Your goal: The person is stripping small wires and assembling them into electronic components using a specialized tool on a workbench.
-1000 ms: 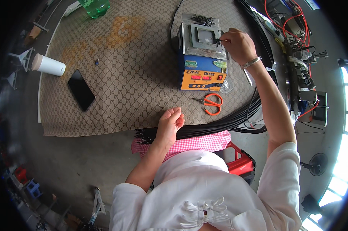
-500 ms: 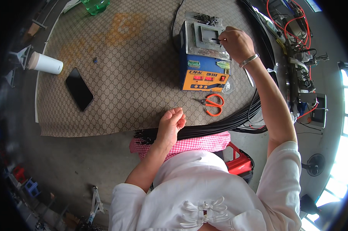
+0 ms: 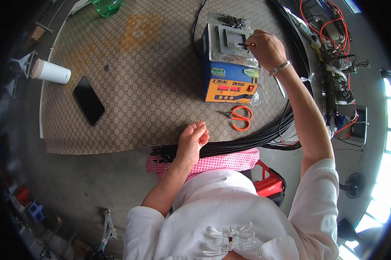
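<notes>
My right hand (image 3: 267, 48) is closed in a pinch over the square metal pot (image 3: 228, 41) on top of a blue and orange solder pot unit (image 3: 213, 94). A thin black wire end (image 3: 242, 44) sticks out of its fingertips to the left, over the pot's surface. Its other end is hidden by the hand. My left hand (image 3: 192, 141) hovers by the near table edge with curled fingers. Whatever they may hold is hidden. Orange-handled snips (image 3: 243, 119) lie between the unit and the near edge. A bundle of black cables (image 3: 239, 145) runs along that edge.
A black phone (image 3: 90, 100) and a white cup (image 3: 52, 72) lie at the left of the patterned table (image 3: 152, 91). A small blue piece (image 3: 107, 68) is near them. Dark scraps (image 3: 231, 21) sit behind the pot. Machinery with red hoses (image 3: 345, 39) stands at the right.
The black wire end at my right fingertips shows slightly more over the pot. My left hand has stayed in place.
</notes>
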Available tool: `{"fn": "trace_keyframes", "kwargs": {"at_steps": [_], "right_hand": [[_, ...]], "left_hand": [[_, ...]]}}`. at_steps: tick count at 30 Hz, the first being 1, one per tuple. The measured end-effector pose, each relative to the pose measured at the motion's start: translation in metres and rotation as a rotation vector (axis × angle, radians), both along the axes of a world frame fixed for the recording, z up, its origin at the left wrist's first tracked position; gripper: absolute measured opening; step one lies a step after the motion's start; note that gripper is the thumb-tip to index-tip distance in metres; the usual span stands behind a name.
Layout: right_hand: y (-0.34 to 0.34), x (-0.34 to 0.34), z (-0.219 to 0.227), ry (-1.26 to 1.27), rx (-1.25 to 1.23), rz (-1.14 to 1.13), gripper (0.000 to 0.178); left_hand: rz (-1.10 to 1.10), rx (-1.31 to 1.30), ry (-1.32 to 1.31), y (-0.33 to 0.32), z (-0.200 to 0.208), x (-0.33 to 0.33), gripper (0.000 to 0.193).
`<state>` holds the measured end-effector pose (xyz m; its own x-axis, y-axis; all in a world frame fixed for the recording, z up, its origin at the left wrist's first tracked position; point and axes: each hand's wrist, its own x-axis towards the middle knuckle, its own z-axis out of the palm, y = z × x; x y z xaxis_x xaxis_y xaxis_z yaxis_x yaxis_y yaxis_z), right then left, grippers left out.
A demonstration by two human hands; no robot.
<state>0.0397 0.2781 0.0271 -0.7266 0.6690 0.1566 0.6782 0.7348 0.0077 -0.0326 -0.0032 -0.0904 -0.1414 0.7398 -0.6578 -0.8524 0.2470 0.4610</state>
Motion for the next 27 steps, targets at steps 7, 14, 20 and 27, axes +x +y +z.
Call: {"fn": "trace_keyframes", "kwargs": {"at_steps": [7,14,20,27], "right_hand": [[-0.004,0.003,0.007,0.054,-0.007,0.002,0.014],[-0.02,0.033,0.011,0.522,-0.424,0.059,0.016],[-0.064,0.057,0.011,1.072,-1.331,-0.033,0.015],[-0.103,0.076,0.012,1.241,-1.631,-0.013,0.011]], "left_hand": [[0.002,0.0,-0.003,0.0,0.001,0.0,0.016],[-0.038,0.026,-0.016,0.0,0.018,0.003,0.013],[0.004,0.241,0.072,0.014,0.047,0.0,0.015],[-0.01,0.407,0.151,0.033,0.091,0.005,0.02]]}}
